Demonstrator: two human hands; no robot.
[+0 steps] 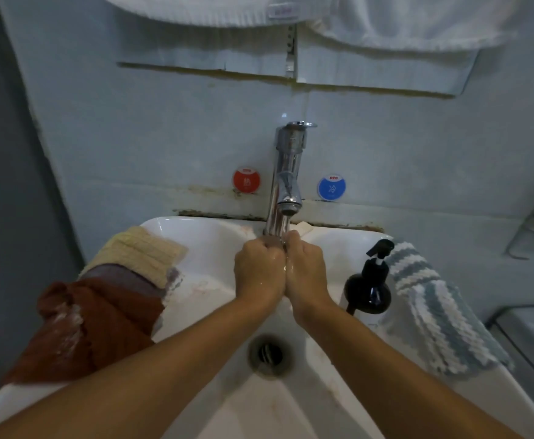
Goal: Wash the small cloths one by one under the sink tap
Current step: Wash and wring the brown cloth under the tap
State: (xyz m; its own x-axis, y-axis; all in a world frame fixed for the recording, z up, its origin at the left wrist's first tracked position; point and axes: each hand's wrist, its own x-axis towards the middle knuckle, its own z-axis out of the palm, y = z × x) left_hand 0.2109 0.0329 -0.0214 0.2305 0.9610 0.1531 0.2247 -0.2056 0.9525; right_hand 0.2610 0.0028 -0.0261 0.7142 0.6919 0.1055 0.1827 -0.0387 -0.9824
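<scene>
Water runs from the chrome tap [286,182] into the white sink [215,251]. My left hand [259,269] and my right hand [307,267] are pressed side by side under the stream, fingers curled round a small cloth [272,240] of which only a dull bit shows between the fingertips. On the sink's left rim lie a cream cloth [145,255], a grey-purple cloth [123,275] and a rust-red cloth [91,324]. A blue-and-white striped cloth [433,305] lies on the right rim.
A black pump bottle [368,286] stands on the right rim beside my right wrist. The drain [270,354] is open below my forearms. Red and blue round stickers [246,180] flank the tap on the tiled wall. White towels [386,20] hang above.
</scene>
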